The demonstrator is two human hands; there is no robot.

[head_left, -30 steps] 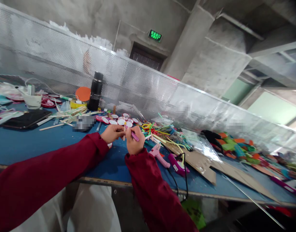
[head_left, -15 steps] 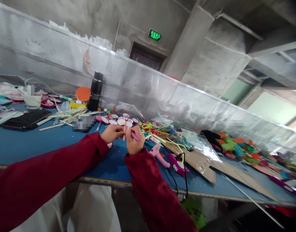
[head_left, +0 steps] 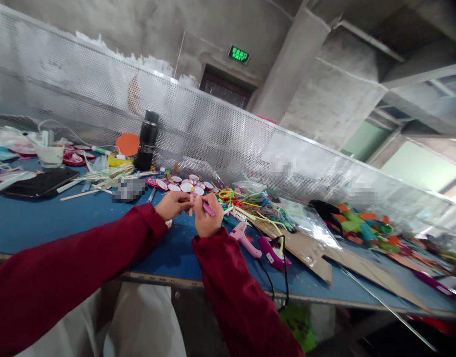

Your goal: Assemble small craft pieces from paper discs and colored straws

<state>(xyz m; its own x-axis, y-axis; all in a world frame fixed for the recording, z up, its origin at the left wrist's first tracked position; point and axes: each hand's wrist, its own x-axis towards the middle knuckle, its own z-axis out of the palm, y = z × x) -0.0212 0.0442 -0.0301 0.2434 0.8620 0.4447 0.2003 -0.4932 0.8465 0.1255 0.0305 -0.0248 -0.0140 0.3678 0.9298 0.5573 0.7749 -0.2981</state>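
Note:
My left hand pinches a small wooden craft stick, held upright above the table, with a spot of yellow at its top. My right hand is closed round a purple pen-like tool. The tool's front end meets or comes very near the stick; I cannot tell which. Both hands are close together over the front middle of the blue table. Right of my right hand lies a pink glue gun, beside a purple device with a black cable. Beyond the hands are several round white-and-red discs.
A black bottle stands at the back, near an orange disc. Loose sticks and a black tablet-like slab lie left. Colourful pipe cleaners, cardboard and plastic film spread right. A perforated metal screen borders the back.

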